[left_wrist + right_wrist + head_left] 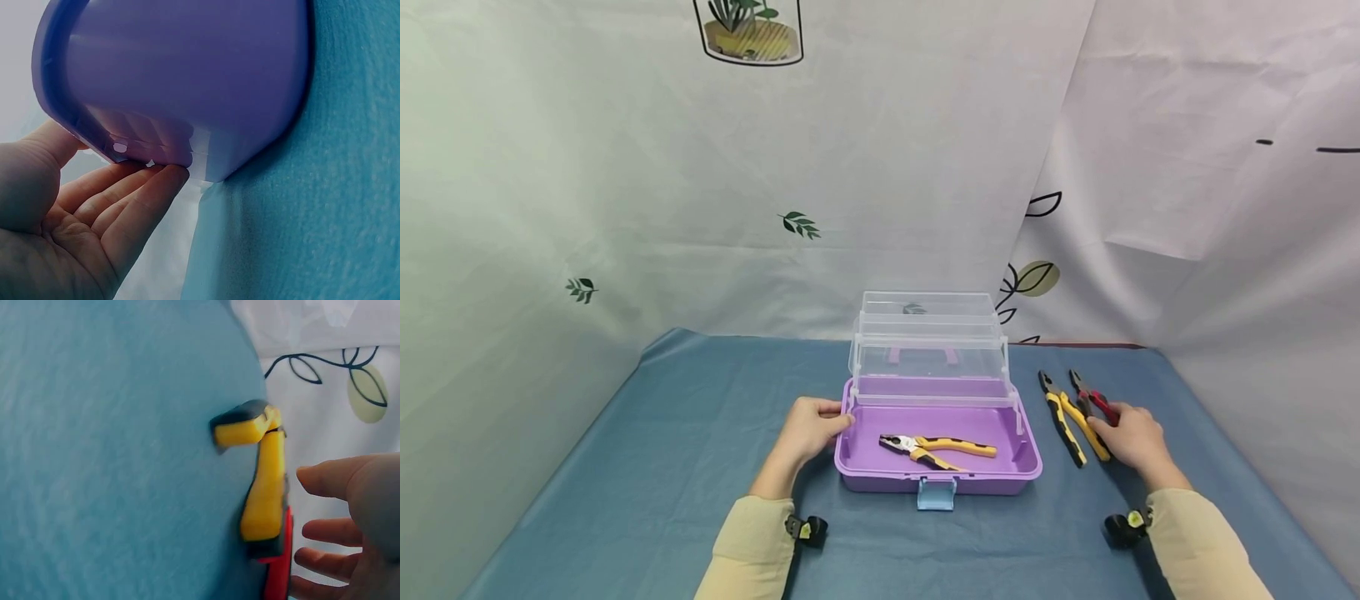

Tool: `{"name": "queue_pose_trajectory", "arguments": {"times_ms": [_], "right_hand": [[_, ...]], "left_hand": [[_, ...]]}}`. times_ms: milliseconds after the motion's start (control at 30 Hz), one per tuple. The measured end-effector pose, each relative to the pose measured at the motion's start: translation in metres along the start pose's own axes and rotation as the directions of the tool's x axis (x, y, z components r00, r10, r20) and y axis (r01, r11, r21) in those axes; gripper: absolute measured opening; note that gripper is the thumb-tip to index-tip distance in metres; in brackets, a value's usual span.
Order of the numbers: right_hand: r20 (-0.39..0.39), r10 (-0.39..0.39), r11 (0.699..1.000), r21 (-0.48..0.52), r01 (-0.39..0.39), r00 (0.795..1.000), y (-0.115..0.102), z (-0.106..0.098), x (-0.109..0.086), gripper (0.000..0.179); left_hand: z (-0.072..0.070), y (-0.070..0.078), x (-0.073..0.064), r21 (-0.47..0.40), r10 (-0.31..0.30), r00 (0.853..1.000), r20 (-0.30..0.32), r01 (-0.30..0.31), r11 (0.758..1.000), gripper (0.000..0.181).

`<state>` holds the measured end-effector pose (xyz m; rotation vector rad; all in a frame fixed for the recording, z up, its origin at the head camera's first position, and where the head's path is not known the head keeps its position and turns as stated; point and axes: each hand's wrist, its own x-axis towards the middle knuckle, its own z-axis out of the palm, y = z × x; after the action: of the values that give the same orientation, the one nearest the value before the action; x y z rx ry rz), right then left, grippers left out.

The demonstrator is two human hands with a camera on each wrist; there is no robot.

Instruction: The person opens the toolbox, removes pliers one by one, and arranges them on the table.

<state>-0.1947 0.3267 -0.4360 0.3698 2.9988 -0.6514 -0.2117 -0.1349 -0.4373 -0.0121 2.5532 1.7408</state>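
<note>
My left hand (808, 429) holds the left edge of a purple toolbox (1030, 467). In the left wrist view its thumb goes over the rim and its fingers lie against the outer wall (206, 69). Inside the box lies a pair of yellow-and-black combination pliers (958, 445). To the right of the box, my right hand (1138, 442) hovers with parted fingers by red-handled pliers (1105, 407), which it partly hides. Another yellow-and-black pair of pliers (1060, 421) lies just left of them. The right wrist view shows a gap between the fingertips (307, 480) and the yellow handle (265, 494).
The box's clear tiered lid (928, 333) stands raised at the back. A light blue latch (936, 494) hangs down at the box's front. Blue cloth (685, 467) covers the table, and a pale printed curtain (880, 167) rises behind and beside it.
</note>
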Motion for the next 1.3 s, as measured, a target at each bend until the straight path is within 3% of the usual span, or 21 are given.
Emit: {"name": "queue_pose_trajectory", "arguments": {"times_ms": [367, 667, 900, 1133, 1300], "right_hand": [[-0.042, -0.108, 0.993, 0.042, 0.11, 0.993, -0.017, 0.001, -0.012, 0.075], [-0.088, -0.201, 0.975, 0.074, 0.208, 0.976, -0.036, 0.003, -0.024, 0.067], [-0.115, -0.234, 0.966, 0.085, 0.245, 0.965, -0.055, 0.004, -0.037, 0.066], [-0.173, -0.255, 0.954, 0.116, 0.277, 0.951, -0.069, 0.008, -0.049, 0.065], [-0.213, -0.289, 0.942, 0.11, 0.317, 0.933, -0.077, 0.011, -0.054, 0.059]], "left_hand": [[0.0, 0.0, -0.001, 0.009, 0.001, 1.0, 0.005, -0.001, 1.0, 0.028], [0.0, -0.001, -0.001, 0.011, 0.007, 1.0, 0.006, -0.007, 1.0, 0.029], [-0.004, 0.002, -0.005, 0.008, 0.049, 0.998, 0.033, -0.05, 0.999, 0.032], [-0.002, 0.0, -0.003, -0.002, -0.012, 1.0, 0.008, 0.012, 1.0, 0.03], [-0.001, -0.001, -0.002, -0.004, -0.013, 1.0, 0.005, 0.013, 1.0, 0.029]]}}
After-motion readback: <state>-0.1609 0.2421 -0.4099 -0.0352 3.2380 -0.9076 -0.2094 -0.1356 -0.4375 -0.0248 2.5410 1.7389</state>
